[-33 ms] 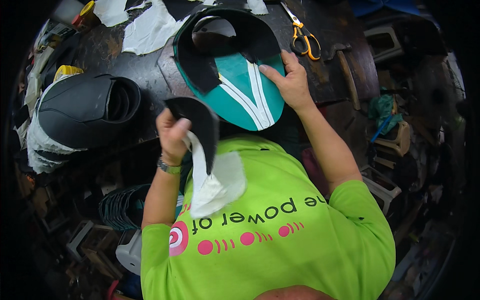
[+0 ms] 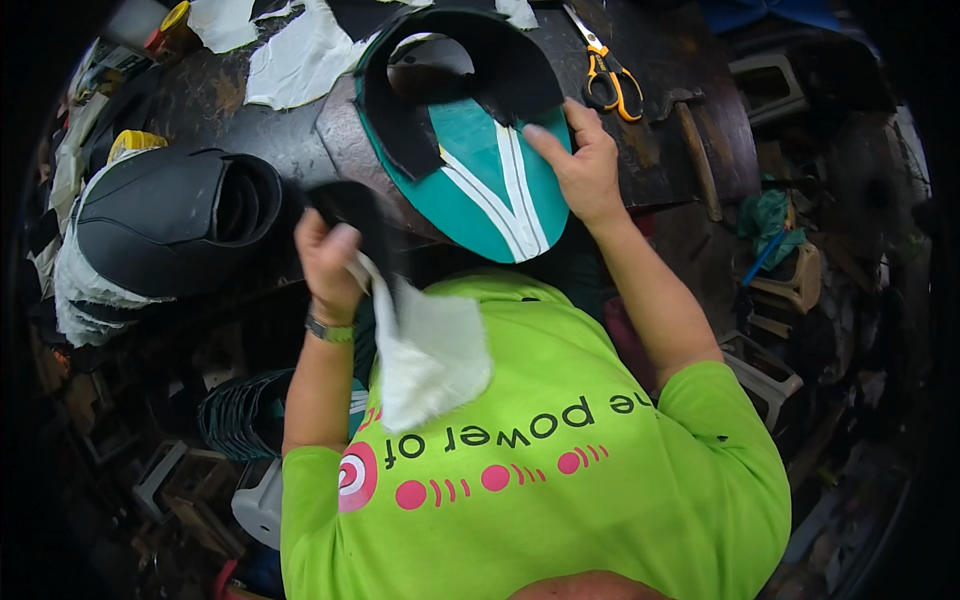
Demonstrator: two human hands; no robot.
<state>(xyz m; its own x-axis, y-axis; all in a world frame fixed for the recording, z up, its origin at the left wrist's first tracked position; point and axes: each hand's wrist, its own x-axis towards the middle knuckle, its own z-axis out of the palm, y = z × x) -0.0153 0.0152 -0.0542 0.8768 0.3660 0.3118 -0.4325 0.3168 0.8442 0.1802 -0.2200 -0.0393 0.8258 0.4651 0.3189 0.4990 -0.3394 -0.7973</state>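
My left hand (image 2: 330, 262) pinches a curved black piece (image 2: 350, 205), smeared by motion, together with a white cloth piece (image 2: 440, 350) that hangs down in front of my green shirt. My right hand (image 2: 590, 170) grips the right edge of a green panel (image 2: 465, 210), thumb on top and fingers partly hidden under and behind it. The panel bears two white stripes meeting in a V at its near end. A wide black curved band (image 2: 530, 75) arches around its far end, leaving an opening in the middle.
Orange-and-black scissors (image 2: 612, 90) and a wooden-handled hammer (image 2: 697, 160) lie right on the dark table (image 2: 280, 140). White cloth scraps (image 2: 300, 60) lie beyond. Nested black curved pieces (image 2: 150, 205) sit left, near a yellow-lidded container (image 2: 135, 143). Plastic stools (image 2: 770, 85) stand right.
My left hand has moved slightly left with the black piece, which swings left and blurs. The white cloth spreads wider. The green panel shifts very slightly right; my right hand keeps its grip.
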